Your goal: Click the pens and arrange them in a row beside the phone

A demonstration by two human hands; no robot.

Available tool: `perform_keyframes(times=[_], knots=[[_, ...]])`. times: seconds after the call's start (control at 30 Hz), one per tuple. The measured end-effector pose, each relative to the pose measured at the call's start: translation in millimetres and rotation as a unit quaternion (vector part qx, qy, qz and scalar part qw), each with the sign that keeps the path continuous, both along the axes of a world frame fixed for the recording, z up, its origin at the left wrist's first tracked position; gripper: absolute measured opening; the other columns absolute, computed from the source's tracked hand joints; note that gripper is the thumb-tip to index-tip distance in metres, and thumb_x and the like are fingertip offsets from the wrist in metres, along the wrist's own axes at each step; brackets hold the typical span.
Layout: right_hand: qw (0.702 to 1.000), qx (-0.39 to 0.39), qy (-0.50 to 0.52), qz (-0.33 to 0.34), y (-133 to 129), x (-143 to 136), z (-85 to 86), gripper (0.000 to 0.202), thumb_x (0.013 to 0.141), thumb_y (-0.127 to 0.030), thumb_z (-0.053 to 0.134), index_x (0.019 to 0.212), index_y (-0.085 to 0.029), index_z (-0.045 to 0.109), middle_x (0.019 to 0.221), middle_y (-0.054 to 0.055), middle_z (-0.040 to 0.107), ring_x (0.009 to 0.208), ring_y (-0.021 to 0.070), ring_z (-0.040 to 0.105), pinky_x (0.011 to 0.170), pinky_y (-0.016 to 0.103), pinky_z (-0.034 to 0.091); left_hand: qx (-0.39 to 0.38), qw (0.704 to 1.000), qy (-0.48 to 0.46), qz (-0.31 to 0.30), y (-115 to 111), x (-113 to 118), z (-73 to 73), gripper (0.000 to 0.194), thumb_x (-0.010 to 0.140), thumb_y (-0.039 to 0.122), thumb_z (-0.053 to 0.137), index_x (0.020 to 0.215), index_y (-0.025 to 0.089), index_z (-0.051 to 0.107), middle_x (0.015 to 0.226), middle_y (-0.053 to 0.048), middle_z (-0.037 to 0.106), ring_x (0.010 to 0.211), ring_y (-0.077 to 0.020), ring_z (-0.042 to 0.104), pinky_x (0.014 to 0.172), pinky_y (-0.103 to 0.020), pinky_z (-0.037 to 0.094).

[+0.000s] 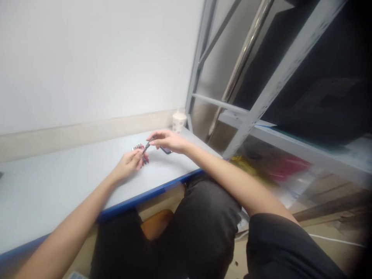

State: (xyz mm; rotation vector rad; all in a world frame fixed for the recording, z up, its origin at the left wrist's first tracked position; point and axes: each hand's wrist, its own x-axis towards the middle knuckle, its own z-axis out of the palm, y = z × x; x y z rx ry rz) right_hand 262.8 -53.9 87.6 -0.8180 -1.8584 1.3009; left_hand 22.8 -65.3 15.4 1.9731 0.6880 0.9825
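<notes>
Above the pale table, my left hand [130,162] has its fingers pinched together at the lower end of a thin dark tool [146,147]. What else these fingers grip is too small to tell. My right hand [166,141] holds the upper end of the same tool between thumb and fingers. Several small red and dark pieces [146,158] lie around my left fingertips on the table. A dark-edged flat object [166,150] shows partly under my right hand.
A white paper cup [178,122] stands at the table's back corner by the wall. The table [72,170] has a blue front edge. A metal shelf frame [261,97] rises at the right, with yellow and red bags [290,166] below it.
</notes>
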Motion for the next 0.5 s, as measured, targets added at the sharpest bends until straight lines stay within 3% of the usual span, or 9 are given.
perform_keyframes(times=[0.13,0.27,0.4,0.5], knots=[[0.998,0.060,0.008,-0.023,-13.5,-6.6,20.4,0.021,0.085,-0.029,0.080,0.103,-0.018,0.076,0.088,0.002,0.070,0.082,0.0152,0.063,0.077,0.030,0.052,-0.118,0.986,-0.099,-0.061,-7.1,4.1,13.8,0.052,0.099,0.073,0.053,0.086,0.023,0.061,0.046,0.007,0.038,0.056,-0.0189,0.047,0.070,-0.036,0.047],[0.992,0.122,0.008,-0.024,-25.1,-15.1,35.6,0.026,0.089,-0.032,0.079,0.111,-0.019,0.074,0.094,0.003,0.070,0.093,0.0180,0.066,0.087,0.033,0.054,-0.208,0.965,-0.112,-0.117,-12.3,-0.4,28.4,0.054,0.092,0.074,0.063,0.074,0.026,0.048,0.044,0.008,0.027,0.051,-0.0162,0.033,0.061,-0.034,0.042],[0.984,0.155,-0.052,-0.069,-25.8,-9.3,43.2,0.036,0.092,-0.039,0.077,0.120,-0.018,0.069,0.111,0.007,0.073,0.096,0.0181,0.068,0.088,0.033,0.055,-0.205,0.968,-0.122,-0.081,-9.0,-3.5,27.6,0.054,0.089,0.076,0.066,0.077,0.025,0.054,0.047,0.008,0.030,0.050,-0.0155,0.036,0.061,-0.035,0.045],[0.968,0.142,-0.128,-0.163,-21.8,-1.7,47.9,0.039,0.095,-0.053,0.072,0.103,-0.014,0.071,0.097,0.009,0.074,0.081,0.0158,0.066,0.074,0.029,0.053,-0.171,0.977,-0.122,-0.039,-0.4,-2.9,16.7,0.054,0.087,0.075,0.070,0.089,0.021,0.065,0.053,0.007,0.042,0.054,-0.0162,0.048,0.064,-0.036,0.050]])
